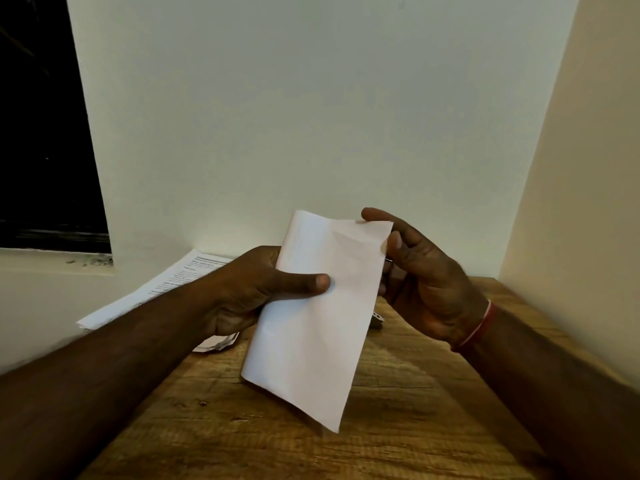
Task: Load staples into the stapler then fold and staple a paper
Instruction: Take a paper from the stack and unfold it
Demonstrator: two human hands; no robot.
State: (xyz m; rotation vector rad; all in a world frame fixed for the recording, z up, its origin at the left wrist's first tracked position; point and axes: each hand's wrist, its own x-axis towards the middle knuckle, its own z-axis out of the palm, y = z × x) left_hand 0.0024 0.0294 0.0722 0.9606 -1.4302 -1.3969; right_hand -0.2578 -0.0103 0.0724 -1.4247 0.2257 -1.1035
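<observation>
A folded white paper (318,320) is held upright above the wooden table (398,410). My left hand (256,292) grips its left edge, thumb across the front. My right hand (422,271) pinches the paper's top right corner between thumb and forefinger. A small part of a metallic object (376,320), possibly the stapler, shows on the table behind the paper's right edge; most of it is hidden.
A stack of printed sheets (156,289) lies at the table's far left, overhanging the edge. A small white crumpled piece (218,342) lies under my left wrist. Walls close off the back and right. A dark window (45,133) is at left.
</observation>
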